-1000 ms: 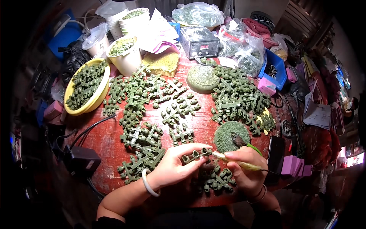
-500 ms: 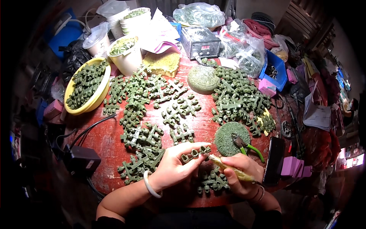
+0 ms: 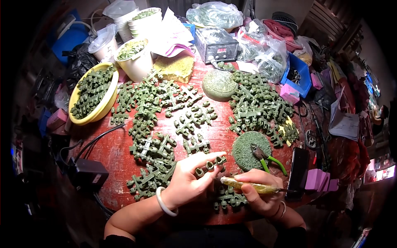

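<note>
My left hand [image 3: 185, 178] is closed, with thumb and fingers pinching a green branched piece [image 3: 210, 166] that carries a row of small hollow ends. My right hand [image 3: 262, 192] grips a pen-like tool [image 3: 248, 186] with a yellow wrapped handle and a dark cord at its right end. The tool's pale tip end lies just below and right of the held piece; I cannot tell if they touch. More green branched pieces [image 3: 229, 199] lie beneath my hands, partly covered. Beyond my right hand, green-handled cutters [image 3: 261, 155] rest on a round green pad [image 3: 243, 152].
Heaps of similar green pieces lie at left [image 3: 151, 146] and right [image 3: 258, 101]. A yellow basin [image 3: 112, 93], white buckets [image 3: 144, 68], a sponge [image 3: 178, 68] and a control box [image 3: 215, 43] with a red display stand farther back. A black phone [image 3: 297, 173] lies at right.
The tool has swung flatter and its tip end has moved down and slightly left, away from the end of the piece. My left hand has barely moved.
</note>
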Demonstrator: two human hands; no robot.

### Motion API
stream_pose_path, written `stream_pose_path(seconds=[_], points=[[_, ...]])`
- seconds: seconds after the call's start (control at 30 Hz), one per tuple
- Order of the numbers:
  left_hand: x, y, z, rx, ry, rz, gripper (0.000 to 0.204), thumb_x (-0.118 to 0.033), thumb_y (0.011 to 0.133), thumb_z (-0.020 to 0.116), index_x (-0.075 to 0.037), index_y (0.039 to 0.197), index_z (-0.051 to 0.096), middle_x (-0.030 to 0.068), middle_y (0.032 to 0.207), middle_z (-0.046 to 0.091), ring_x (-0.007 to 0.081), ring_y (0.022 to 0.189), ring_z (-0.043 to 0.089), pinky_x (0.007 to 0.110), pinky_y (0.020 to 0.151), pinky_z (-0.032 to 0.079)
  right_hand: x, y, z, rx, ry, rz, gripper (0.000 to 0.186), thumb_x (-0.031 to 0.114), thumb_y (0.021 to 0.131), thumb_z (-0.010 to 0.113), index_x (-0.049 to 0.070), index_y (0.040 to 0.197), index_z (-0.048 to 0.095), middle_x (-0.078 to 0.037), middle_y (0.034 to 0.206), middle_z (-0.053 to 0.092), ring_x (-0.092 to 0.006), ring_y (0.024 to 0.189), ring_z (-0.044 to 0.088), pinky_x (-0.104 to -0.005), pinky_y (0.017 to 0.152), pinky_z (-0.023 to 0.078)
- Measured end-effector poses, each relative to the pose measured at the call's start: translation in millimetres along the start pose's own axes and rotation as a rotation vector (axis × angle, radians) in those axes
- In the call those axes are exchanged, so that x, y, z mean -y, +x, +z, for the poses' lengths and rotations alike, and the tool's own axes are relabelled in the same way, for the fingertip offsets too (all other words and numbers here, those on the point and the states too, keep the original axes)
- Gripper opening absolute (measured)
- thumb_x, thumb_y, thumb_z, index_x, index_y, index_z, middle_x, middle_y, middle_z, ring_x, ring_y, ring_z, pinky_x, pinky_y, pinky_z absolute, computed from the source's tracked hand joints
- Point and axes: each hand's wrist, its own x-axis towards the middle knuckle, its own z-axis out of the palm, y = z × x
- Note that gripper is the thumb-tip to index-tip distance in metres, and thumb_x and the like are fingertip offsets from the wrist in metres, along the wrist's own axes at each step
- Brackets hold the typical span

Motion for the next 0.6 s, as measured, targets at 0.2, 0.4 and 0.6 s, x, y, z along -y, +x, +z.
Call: stream_pose_path(seconds=[0.2, 0.4, 0.6], points=[[3, -2, 1, 0.005, 0.005, 0.076, 0.031, -0.005, 0.095, 0.064, -0.003, 0.126, 0.065, 0.0069, 0.094, 0.068, 0.0097, 0.058, 0.064, 0.023, 0.053, 0.05, -2, 4, -2, -0.14, -0.209, -0.185, 0.02, 0.005, 0.092, 0.068, -0.002, 0.11, 0.067, -0.015, 0.091, 0.071, -0.0232, 0.071, 0.066, -0.0321, 0.064, 0.053], [4, 1, -2, -0.094, 0.272, 0.291, 0.042, 0.002, 0.084, 0.067, -0.006, 0.125, 0.066, 0.0111, 0.087, 0.064, 0.0182, 0.068, 0.063, 0.03, 0.061, 0.051, -8, 6, 5, -0.105, -0.398, -0.372, 0.027, 0.003, 0.087, 0.073, 0.0, 0.113, 0.068, -0.01, 0.089, 0.068, -0.0224, 0.071, 0.064, -0.0314, 0.063, 0.052], [-3, -1, -4, -0.174, 0.426, 0.305, 0.048, 0.005, 0.078, 0.068, -0.006, 0.125, 0.066, 0.0119, 0.086, 0.061, 0.0237, 0.07, 0.061, 0.032, 0.064, 0.05, -14, 8, 5, -0.022, -0.51, -0.493, 0.041, -0.002, 0.076, 0.077, 0.006, 0.115, 0.071, -0.003, 0.087, 0.061, -0.0204, 0.071, 0.062, -0.0296, 0.061, 0.05]])
